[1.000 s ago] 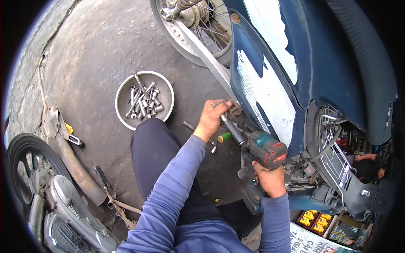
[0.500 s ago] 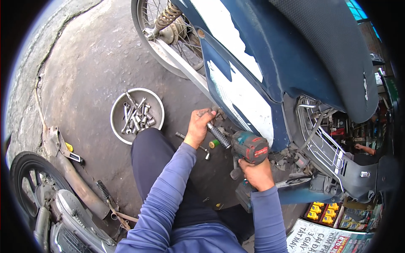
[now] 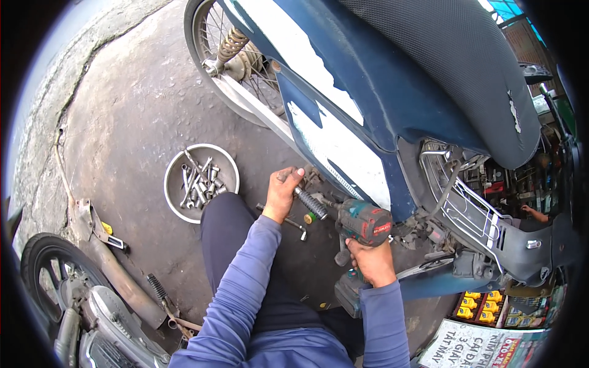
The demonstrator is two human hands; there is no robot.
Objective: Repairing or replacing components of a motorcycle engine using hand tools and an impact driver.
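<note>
Floor [image 3: 129,141]: dark, worn and stained, running out to a paler cracked strip at the far left.
Blue bike [image 3: 429,86]: fills the upper right, its white-patched side panel turned toward the person.
Left arm [image 3: 245,270]: blue-sleeved, slanting up from the lower edge, past the knee [image 3: 228,214], wrist fairly straight.
Left hand [image 3: 282,195]: back upward, fingers curled, thumb stretched to the right, at the upper end of the ribbed peg [image 3: 311,203]; whether the fingers close round it cannot be told.
Ribbed peg: slants down to the right from the left hand toward the driver [image 3: 362,222], low beside the blue bike.
Right arm [image 3: 386,325]: more upright, sleeve ending at the wrist, hand leaning up and to the left.
Right hand [image 3: 371,260]: wrapped firmly round the driver's handle, below its body; the trigger finger is hard to make out.
Driver: between the hands' reach and the bike's low side, nose aimed up-left, battery below; what its tip meets cannot be told.
Bowl [image 3: 170,197]: left of the left hand, just beyond the knee, with metal tools [image 3: 200,184] heaped inside.
Near the peg: a yellow-green cylinder [image 3: 311,218] and a slim bar [image 3: 303,234] on the floor.
Right edge: another person's arm [image 3: 537,214], well apart.
</note>
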